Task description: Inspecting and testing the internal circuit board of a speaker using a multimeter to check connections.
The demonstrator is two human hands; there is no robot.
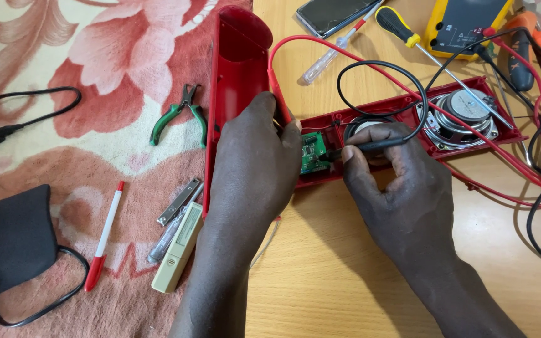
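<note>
The right hand [402, 194] holds a black probe [377, 144] in a closed grip at the green circuit board [312, 152], while the left hand [252, 169] grips a red probe [281, 103] beside it.

The worktop [345, 269] is pale, smooth wood with visible grain. At nine o'clock lies a soft, matt floral cloth [95, 56]. The open speaker shell [236, 69] is glossy red plastic; its speaker cone [461, 116] at two o'clock shines like metal.
</note>
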